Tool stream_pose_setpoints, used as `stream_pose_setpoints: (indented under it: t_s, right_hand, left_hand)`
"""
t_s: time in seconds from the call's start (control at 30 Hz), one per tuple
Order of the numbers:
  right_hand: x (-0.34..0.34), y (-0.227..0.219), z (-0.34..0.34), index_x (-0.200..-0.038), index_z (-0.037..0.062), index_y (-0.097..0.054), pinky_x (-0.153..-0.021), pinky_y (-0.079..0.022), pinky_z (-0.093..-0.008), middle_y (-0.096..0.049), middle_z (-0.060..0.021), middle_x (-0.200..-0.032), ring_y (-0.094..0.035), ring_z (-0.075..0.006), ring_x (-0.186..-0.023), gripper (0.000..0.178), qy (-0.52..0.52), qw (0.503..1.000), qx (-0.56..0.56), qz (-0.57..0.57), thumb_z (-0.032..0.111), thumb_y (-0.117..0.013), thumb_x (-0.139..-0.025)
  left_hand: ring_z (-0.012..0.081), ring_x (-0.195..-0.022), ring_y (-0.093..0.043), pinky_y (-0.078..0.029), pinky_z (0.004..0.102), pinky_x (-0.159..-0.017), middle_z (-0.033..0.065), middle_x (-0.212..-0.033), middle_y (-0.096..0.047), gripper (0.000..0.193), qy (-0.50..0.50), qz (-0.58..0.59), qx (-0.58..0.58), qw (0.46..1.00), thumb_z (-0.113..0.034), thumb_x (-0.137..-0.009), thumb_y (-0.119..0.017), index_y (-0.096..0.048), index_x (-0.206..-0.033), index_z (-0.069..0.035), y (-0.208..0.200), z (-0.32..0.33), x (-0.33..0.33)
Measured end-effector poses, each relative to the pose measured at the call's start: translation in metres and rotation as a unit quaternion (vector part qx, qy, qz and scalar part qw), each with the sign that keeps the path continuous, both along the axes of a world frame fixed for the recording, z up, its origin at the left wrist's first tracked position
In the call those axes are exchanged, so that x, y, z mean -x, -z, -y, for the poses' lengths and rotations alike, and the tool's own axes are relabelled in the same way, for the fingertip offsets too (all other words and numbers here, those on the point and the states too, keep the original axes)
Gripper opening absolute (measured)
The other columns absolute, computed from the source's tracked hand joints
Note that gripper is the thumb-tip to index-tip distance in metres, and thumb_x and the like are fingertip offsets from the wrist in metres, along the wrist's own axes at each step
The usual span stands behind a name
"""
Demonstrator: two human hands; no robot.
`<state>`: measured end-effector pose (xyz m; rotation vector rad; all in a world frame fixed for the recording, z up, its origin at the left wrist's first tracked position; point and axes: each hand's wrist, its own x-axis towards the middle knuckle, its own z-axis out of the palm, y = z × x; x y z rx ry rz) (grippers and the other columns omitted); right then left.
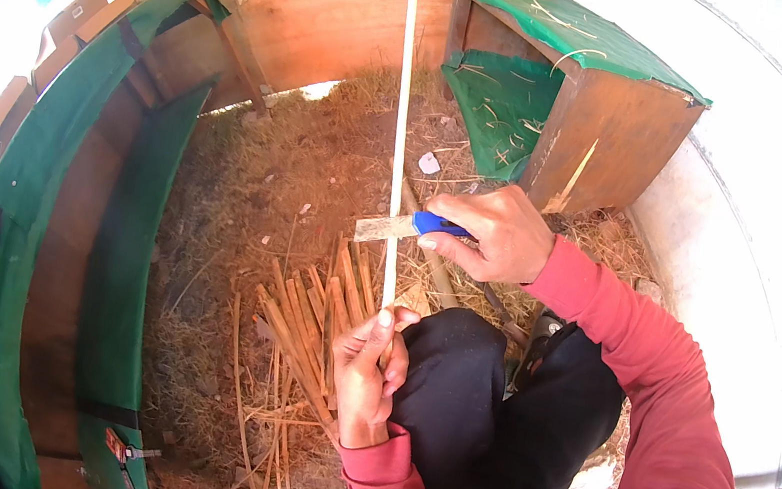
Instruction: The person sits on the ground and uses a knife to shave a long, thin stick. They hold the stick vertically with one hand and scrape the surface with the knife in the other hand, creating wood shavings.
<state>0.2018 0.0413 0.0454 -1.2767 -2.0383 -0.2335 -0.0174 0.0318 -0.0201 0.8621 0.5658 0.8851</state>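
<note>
My left hand [371,363] grips the lower end of a long thin pale bamboo strip [403,95] that stands almost upright, reaching toward the top of the view. My right hand [499,232] holds a knife with a blue handle [436,224]; its flat blade [383,229] lies across the strip, touching it a little above my left hand. Both arms wear red sleeves, and my legs in dark trousers [487,411] are bent below the hands.
A pile of split bamboo strips [309,318] lies on the straw-covered ground just left of my left hand. A wooden bench with green cover [585,31] stands at the upper right. A green-covered wooden bench [60,225] curves along the left. A white wall [764,250] rises at the right.
</note>
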Motion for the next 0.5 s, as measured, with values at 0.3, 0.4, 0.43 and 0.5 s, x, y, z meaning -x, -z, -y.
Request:
stream_pose_setpoints:
  t_s: [0.3,0.4,0.43,0.5]
  right_hand:
    - [-0.009,0.002,-0.006,-0.088,0.0099,-0.062,-0.043,-0.042,-0.0404,-0.057,-0.0114,-0.059,-0.057,-0.0316,-0.049,0.026,0.149,0.987,-0.057,0.013,0.036,-0.061,-0.089]
    - [-0.056,-0.010,-0.024,-0.090,0.0065,-0.063,-0.046,-0.043,-0.0385,-0.059,-0.0134,-0.065,-0.057,-0.0326,-0.051,0.025,0.303,0.948,-0.073,-0.062,0.032,-0.061,-0.091]
    - [-0.068,-0.007,-0.028,-0.091,0.0062,-0.062,-0.047,-0.043,-0.0384,-0.058,-0.0139,-0.065,-0.056,-0.0326,-0.052,0.026,0.321,0.941,-0.071,-0.085,0.032,-0.059,-0.092]
    - [-0.077,-0.013,-0.028,-0.094,0.0057,-0.062,-0.049,-0.043,-0.0379,-0.057,-0.0141,-0.065,-0.057,-0.0317,-0.052,0.026,0.297,0.942,-0.070,-0.137,0.031,-0.057,-0.094]
  left_hand:
    - [0.0021,-0.035,-0.022,-0.012,0.0215,-0.035,-0.0050,-0.044,-0.034,0.032,-0.038,-0.067,-0.045,0.996,-0.025,-0.097,-0.054,-0.063,-0.095,0.006,-0.001,0.010,-0.007]
    - [0.0020,-0.035,-0.022,-0.012,0.0217,-0.035,-0.0053,-0.044,-0.034,0.032,-0.009,-0.076,-0.050,0.996,-0.025,-0.098,-0.053,-0.063,-0.094,0.006,-0.004,0.013,-0.009]
    - [0.0023,-0.035,-0.022,-0.013,0.0216,-0.035,-0.0054,-0.044,-0.033,0.033,0.020,-0.020,-0.065,0.997,-0.026,-0.098,-0.053,-0.063,-0.094,0.005,0.000,0.009,-0.006]
    - [0.0027,-0.035,-0.022,-0.014,0.0213,-0.035,-0.0051,-0.044,-0.033,0.036,0.003,-0.022,-0.061,0.998,-0.029,-0.099,-0.051,-0.063,-0.095,0.005,-0.008,0.013,-0.006]
